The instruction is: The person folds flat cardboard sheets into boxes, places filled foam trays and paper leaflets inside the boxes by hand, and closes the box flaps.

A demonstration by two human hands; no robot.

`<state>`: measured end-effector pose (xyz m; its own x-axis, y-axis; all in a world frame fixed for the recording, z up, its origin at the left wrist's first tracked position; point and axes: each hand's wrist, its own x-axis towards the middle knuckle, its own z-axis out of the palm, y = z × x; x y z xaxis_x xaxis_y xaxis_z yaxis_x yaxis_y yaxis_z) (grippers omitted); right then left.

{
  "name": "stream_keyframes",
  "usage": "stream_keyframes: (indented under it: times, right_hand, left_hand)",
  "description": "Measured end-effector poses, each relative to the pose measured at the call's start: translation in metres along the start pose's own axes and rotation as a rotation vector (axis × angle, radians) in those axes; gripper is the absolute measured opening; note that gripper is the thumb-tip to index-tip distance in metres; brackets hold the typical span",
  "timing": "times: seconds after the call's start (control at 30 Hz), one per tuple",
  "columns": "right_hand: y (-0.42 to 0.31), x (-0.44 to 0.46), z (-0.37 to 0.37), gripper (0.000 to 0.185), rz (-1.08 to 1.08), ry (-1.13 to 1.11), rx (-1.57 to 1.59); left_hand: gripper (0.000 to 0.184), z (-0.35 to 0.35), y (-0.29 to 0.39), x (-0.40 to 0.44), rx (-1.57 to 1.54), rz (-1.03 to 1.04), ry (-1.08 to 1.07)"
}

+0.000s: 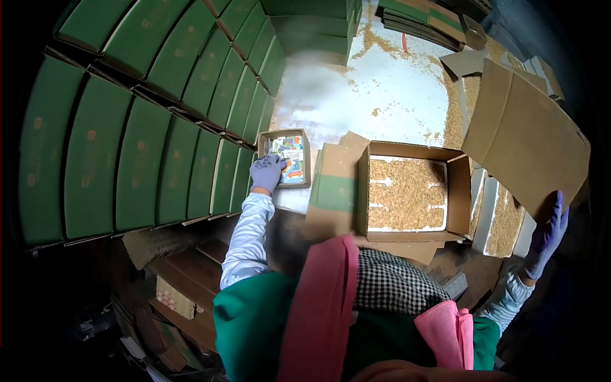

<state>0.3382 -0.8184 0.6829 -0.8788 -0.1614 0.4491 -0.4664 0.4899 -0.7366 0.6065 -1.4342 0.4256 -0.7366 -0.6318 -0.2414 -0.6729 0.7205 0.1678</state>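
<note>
My left hand (268, 172), in a lavender glove, reaches over the near edge of a small cardboard box (306, 159). Its bent fingers press among colourful printed paper slips (292, 155) inside; whatever is between the fingertips is hidden. Far to the right, my gloved right hand (548, 239) grips the lower corner of a large brown cardboard sheet (525, 130), its thumb out of sight. This sheet is tilted, and its left corner overlaps the right side of an open carton (458, 191). Inside the carton lies a white foam tray filled with brown grain-like bits (407, 194).
Green boxes (146, 162) are stacked in a wall on the left. Flattened cardboard (334, 191) lies between the small box and the carton. Brown bits are scattered on the white surface (401, 83). More filled foam trays (503, 223) stand at right; folded cartons (423, 25) lie behind.
</note>
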Motion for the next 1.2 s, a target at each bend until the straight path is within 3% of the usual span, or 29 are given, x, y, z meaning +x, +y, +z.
stream_keyframes:
  times: [0.07,0.13,0.2,0.23,0.27,0.3,0.33,0.4,0.47,0.5,0.57,0.63,0.67,0.7,0.73,0.8,0.83,0.87,0.9,0.97,1.0,1.03,1.1,1.13,1.17,1.2]
  right_hand:
    - [-0.007,-0.017,0.029,0.044,0.062,0.021,0.246]
    - [-0.022,-0.021,0.055,0.044,0.127,0.022,0.479]
    - [-0.053,-0.024,0.093,0.050,0.159,0.001,0.589]
    - [-0.069,-0.025,0.115,0.054,0.170,-0.019,0.626]
    - [-0.084,-0.025,0.137,0.059,0.181,-0.059,0.652]
    - [-0.093,-0.028,0.153,0.064,0.210,-0.110,0.655]
    - [-0.094,-0.030,0.167,0.069,0.273,-0.185,0.612]
    - [-0.082,-0.043,0.168,0.042,0.456,-0.489,0.334]
    - [-0.054,-0.061,0.164,0.033,0.496,-0.696,0.142]
    - [-0.014,-0.080,0.168,0.033,0.066,-0.609,-0.042]
    - [0.008,-0.107,0.169,0.031,-0.045,-0.774,-0.464]
    - [-0.007,-0.105,0.180,0.030,-0.010,-0.904,-0.592]
    - [-0.010,-0.100,0.186,0.028,0.048,-0.943,-0.687]
    - [-0.015,-0.101,0.187,0.028,-0.060,-0.872,-0.690]
    - [-0.022,-0.103,0.185,0.028,-0.168,-0.800,-0.693]
    - [-0.043,-0.098,0.170,0.037,-0.473,-0.758,-0.884]
    - [-0.053,-0.092,0.158,0.042,-0.556,-0.657,-0.815]
    - [-0.057,-0.083,0.147,0.042,-0.428,-0.580,-0.702]
    - [-0.054,-0.075,0.138,0.042,-0.304,-0.504,-0.588]
    - [-0.024,-0.051,0.123,0.041,0.165,-0.419,-0.321]
    - [-0.013,-0.035,0.120,0.044,0.206,-0.675,-0.401]
    - [0.026,-0.036,0.133,0.045,0.106,-0.982,-0.230]
    - [0.032,-0.053,0.173,0.050,-0.243,-1.222,-0.245]
    - [0.002,-0.049,0.191,0.066,-0.073,-1.394,-0.491]
    - [0.006,-0.050,0.194,0.075,-0.098,-1.185,-0.465]
    - [0.020,-0.056,0.189,0.084,-0.120,-0.975,-0.439]
  left_hand:
    - [0.036,-0.013,-0.003,-0.010,-0.095,0.074,0.075]
    - [0.031,-0.061,0.029,-0.032,-0.358,0.008,0.173]
    - [0.023,-0.126,0.097,-0.067,-0.837,0.127,0.164]
    - [0.017,-0.141,0.129,-0.083,-0.795,0.217,0.086]
    - [0.022,-0.142,0.165,-0.100,-0.679,0.601,0.326]
    - [0.018,-0.134,0.197,-0.109,-0.664,0.748,0.195]
    - [0.022,-0.108,0.217,-0.118,-0.835,0.719,0.171]
    - [0.032,-0.083,0.222,-0.127,-1.209,0.699,0.090]
    - [0.032,-0.094,0.191,-0.092,-0.311,0.936,0.398]
    - [0.032,-0.101,0.178,-0.096,-0.488,0.677,0.413]
    - [0.038,-0.136,0.200,-0.113,-0.407,0.751,0.455]
    - [0.044,-0.168,0.219,-0.130,-0.314,0.832,0.480]
    - [0.053,-0.153,0.238,-0.133,-0.172,0.967,0.269]
    - [0.056,-0.106,0.243,-0.127,0.045,1.042,0.163]
    - [0.056,-0.068,0.248,-0.123,0.347,0.943,-0.028]
    - [0.057,-0.063,0.258,-0.122,0.431,0.904,-0.207]
    - [0.057,-0.070,0.255,-0.122,0.220,0.984,-0.203]
    - [0.058,-0.082,0.252,-0.123,0.005,1.051,-0.196]
    - [0.059,-0.093,0.241,-0.120,-0.113,0.960,-0.109]
    - [0.062,-0.112,0.206,-0.117,-0.338,0.760,0.073]
    - [0.070,-0.089,0.183,-0.115,-0.695,0.549,-0.007]
    - [0.083,-0.068,0.173,-0.110,-1.029,0.368,-0.289]
    - [0.094,0.004,0.171,-0.099,-1.168,0.212,-0.563]
    - [0.102,-0.023,0.205,-0.113,-1.132,0.284,-0.452]
    - [0.102,0.002,0.213,-0.111,-1.138,0.273,-0.238]
    - [0.101,0.011,0.218,-0.112,-1.120,0.196,-0.199]
